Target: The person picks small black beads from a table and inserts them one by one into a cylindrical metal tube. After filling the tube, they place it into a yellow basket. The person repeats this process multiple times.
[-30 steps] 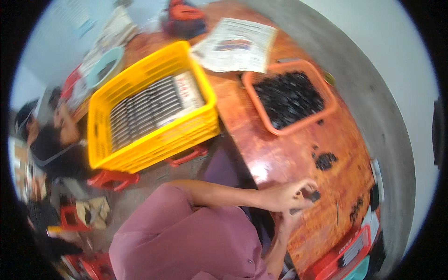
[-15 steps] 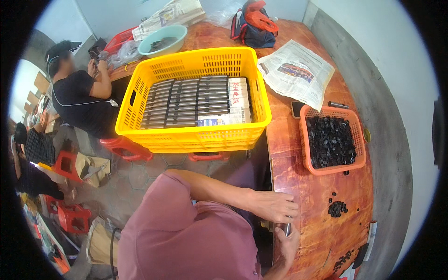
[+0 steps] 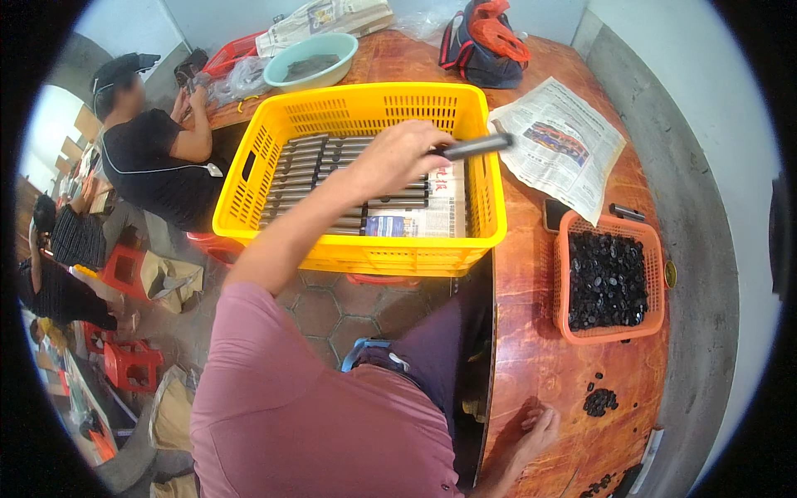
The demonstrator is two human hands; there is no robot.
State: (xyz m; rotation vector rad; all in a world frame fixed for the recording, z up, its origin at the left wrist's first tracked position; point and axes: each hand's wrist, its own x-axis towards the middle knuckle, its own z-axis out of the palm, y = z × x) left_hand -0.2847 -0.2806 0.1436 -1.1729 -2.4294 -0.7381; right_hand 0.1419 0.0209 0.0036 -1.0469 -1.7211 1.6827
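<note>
My left hand (image 3: 403,158) is closed round a dark metal tube (image 3: 477,148) with a black end, raised over the right part of the yellow plastic crate (image 3: 357,253). The tube points right, past the crate's rim, and looks slightly blurred. Below it in the crate, similar grey tubes (image 3: 397,202) lie side by side in rows on newspaper (image 3: 448,207); my hand and forearm hide part of them. My right hand (image 3: 540,427) rests at the wooden table's near edge, fingers loosely curled and apart, with nothing seen in it.
On the table (image 3: 531,349) stands an orange basket (image 3: 563,282) of small black parts, with a small pile of black parts (image 3: 600,402) nearer me. Newspaper (image 3: 573,141), a phone (image 3: 552,216), a bag (image 3: 481,50) and a teal basin (image 3: 311,62) lie farther back. A co-worker (image 3: 154,141) sits at left.
My left hand has moved from the table edge up and away, over the crate, carrying the tube. My right hand has let go of the tube and stays low by the table edge.
</note>
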